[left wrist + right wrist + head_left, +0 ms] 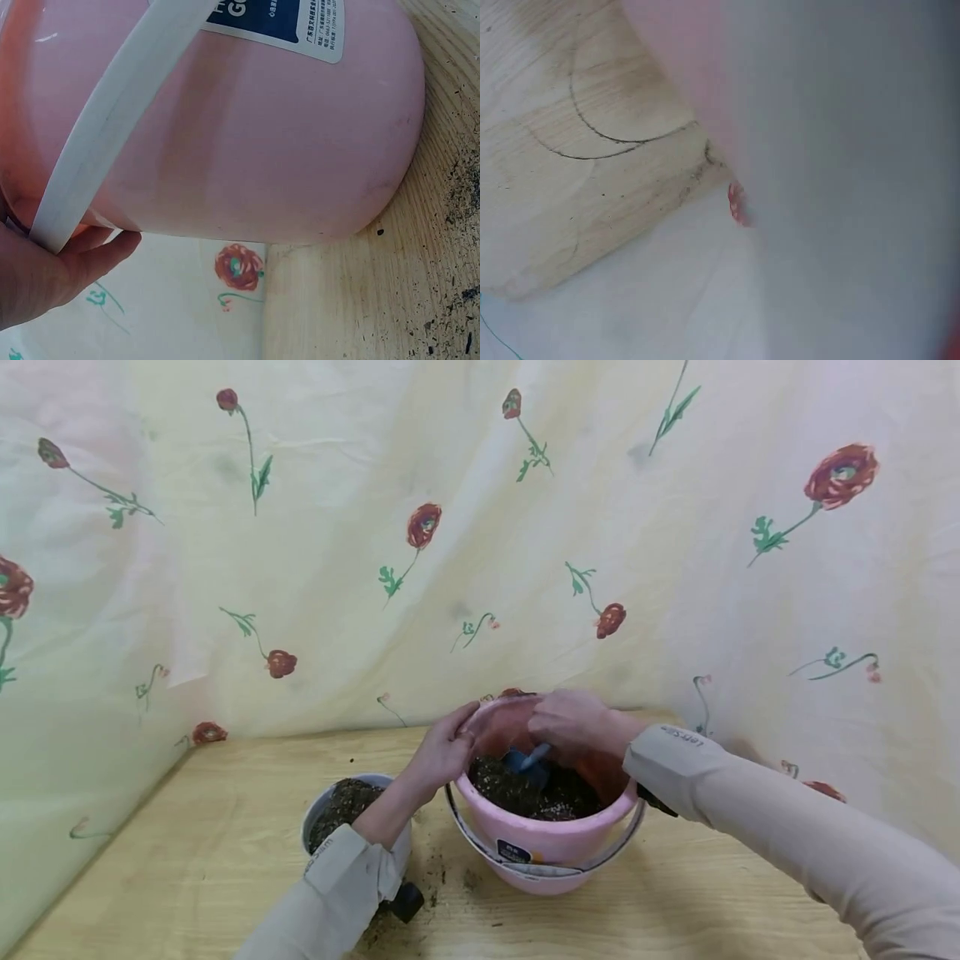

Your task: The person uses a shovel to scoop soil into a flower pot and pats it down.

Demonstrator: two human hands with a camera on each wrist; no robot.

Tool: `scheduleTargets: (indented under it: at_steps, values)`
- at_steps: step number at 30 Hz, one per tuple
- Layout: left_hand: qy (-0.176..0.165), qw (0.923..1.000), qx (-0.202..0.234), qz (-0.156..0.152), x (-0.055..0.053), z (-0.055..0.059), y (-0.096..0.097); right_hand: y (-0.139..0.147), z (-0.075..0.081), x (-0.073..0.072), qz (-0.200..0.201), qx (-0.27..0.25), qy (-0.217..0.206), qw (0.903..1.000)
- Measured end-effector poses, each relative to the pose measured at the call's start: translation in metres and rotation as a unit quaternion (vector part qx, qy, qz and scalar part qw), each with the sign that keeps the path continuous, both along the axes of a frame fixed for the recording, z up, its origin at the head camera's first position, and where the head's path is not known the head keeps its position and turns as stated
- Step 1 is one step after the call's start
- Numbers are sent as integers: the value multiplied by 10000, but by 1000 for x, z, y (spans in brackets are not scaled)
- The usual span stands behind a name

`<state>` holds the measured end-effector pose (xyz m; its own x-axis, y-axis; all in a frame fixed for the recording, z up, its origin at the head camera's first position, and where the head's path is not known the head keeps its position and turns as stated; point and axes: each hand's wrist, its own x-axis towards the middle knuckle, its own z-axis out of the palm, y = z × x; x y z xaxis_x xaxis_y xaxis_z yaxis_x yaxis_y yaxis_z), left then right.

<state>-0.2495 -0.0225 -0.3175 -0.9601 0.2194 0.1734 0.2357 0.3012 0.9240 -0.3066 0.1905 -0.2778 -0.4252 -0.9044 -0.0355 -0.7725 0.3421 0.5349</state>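
A pink bucket [517, 818] with a hanging handle [120, 112] stands on the wooden table, tipped slightly. Dark soil [570, 797] lies inside it. My left hand [438, 756] grips the bucket's left rim; the left wrist view shows its fingers [105, 255] curled round the edge beside the handle. Reaching in over the right rim, my right hand [573, 722] holds a small blue trowel [528, 766], whose blade touches the soil. A blurred grey surface covers much of the right wrist view, so that hand is hidden there.
Left of the bucket stands a pale pot [306, 831] with soil [341, 806], partly behind my left forearm. A black object [407, 902] juts out beside the pot. Soil crumbs [468, 881] dot the table [187, 852]. A flowered cloth [337, 527] hangs behind.
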Motion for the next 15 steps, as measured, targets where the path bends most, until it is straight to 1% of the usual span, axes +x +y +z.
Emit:
scheduleTargets:
  at_steps: [2,4,8,11,15]
  values:
    - [16,10000,43,58,1,-1,0,-1,-2,-1,-26,76,-189,9998]
    - [70,9999,-1,136,1,-2,1,-1,-3,0,-57,120,-414,9991]
    - [102,9994,-168,286,2,-2,6,3,-7,3,-87,117,-614,9980]
    - [39,9993,-196,324,2,-2,9,7,-8,7,-19,-3,-699,9976]
    - [187,9991,-192,335,1,-2,10,11,-9,10,-128,-312,-988,9945]
